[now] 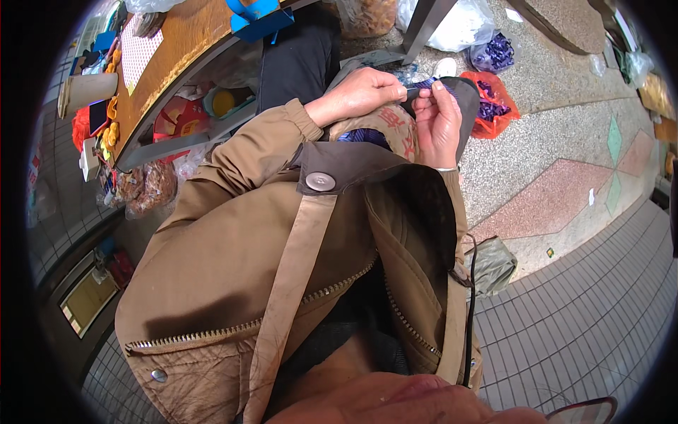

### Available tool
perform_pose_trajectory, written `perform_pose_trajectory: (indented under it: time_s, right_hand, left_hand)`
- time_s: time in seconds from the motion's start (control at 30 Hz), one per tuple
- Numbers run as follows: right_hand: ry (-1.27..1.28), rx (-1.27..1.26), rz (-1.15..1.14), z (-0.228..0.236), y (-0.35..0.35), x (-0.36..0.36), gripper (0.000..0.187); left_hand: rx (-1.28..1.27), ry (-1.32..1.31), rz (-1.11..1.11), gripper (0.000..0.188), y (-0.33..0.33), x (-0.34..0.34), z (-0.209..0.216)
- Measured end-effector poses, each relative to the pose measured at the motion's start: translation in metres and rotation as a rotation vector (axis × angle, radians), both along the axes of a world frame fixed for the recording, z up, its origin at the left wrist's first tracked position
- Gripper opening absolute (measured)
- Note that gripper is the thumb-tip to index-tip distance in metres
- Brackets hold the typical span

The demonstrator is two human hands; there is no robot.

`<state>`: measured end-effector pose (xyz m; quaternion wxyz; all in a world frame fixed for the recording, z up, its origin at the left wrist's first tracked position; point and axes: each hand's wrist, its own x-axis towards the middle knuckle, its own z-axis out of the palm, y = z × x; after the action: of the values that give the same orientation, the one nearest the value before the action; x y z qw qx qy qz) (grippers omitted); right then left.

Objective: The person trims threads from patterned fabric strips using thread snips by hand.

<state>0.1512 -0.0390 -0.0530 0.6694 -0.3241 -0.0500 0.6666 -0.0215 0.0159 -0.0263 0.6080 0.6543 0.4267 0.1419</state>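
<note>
My left hand (361, 93) reaches over my lap with its thumb and fingers closed in a pinch. Close beside it, my right hand (438, 126) is pinching too, its fingers curled toward the palm. Between the fingertips runs a narrow dark blue-purple strip (424, 84), too small to tell its exact kind. A beige cloth bag (397, 121) with red markings lies on my lap under the hands. More dark blue-purple pieces (364, 136) show at its opening, partly covered by my jacket.
A wooden table (185, 44) with a blue box (260, 21) on its edge stands at the left. On the floor ahead, an orange-red plastic bag (498, 113) and a clear bag (492, 54) hold purple pieces. A metal table leg (426, 28) rises nearby.
</note>
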Motion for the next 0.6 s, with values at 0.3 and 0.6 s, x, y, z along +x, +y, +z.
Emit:
perform_pose_trajectory:
  time_s: [0.3, 0.6]
  right_hand:
    - [0.028, -0.013, -0.029, 0.0024, -0.0007, -0.0043, 0.009]
    - [0.083, -0.010, -0.036, 0.0013, 0.0004, -0.0009, 0.011]
  left_hand:
    - [0.017, 0.022, 0.021, 0.027, -0.0023, 0.0010, 0.0074]
    - [0.166, 0.109, 0.026, 0.026, 0.0001, 0.0000, 0.0059]
